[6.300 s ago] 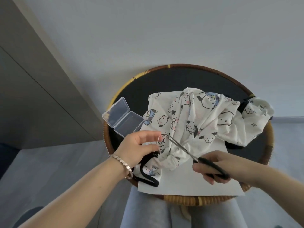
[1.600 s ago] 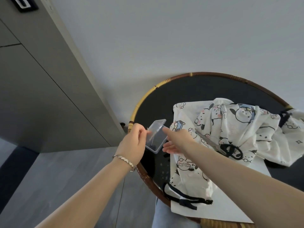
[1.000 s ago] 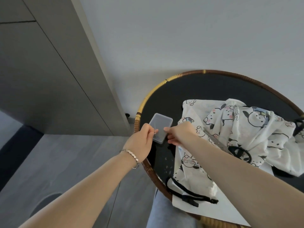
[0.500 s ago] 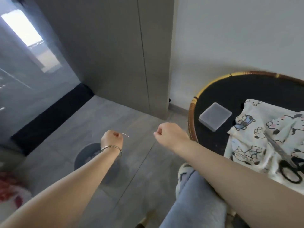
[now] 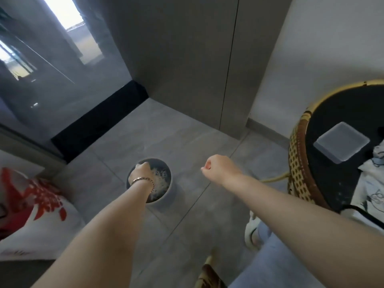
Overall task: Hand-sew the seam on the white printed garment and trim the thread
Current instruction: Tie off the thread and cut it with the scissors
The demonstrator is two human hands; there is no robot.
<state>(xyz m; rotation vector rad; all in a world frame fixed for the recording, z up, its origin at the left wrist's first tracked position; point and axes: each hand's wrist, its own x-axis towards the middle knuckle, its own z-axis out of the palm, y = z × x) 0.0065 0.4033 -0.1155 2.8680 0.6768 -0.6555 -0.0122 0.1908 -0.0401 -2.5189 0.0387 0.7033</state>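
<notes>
Only an edge of the white printed garment (image 5: 374, 181) shows, lying on the round black table (image 5: 299, 163) at the far right, with its black strap (image 5: 362, 214) hanging near the rim. My left hand (image 5: 141, 171) reaches down over a small round waste bin (image 5: 166, 197) on the floor, knuckles up, its fingertips hidden. My right hand (image 5: 218, 168) hangs in the air as a loose fist, left of the table, with nothing visible in it. The scissors and needle are out of view.
A closed clear plastic box (image 5: 341, 145) lies on the table beside the garment. A white bag with red print (image 5: 31, 204) sits at the lower left. Grey cabinet doors (image 5: 187, 59) stand behind the bin. My shoe (image 5: 252, 231) is by the table's base.
My view has swung further left and down. My left hand, which pinched a short thread scrap, has dropped onto the bin. The right hand stays curled in the air.
</notes>
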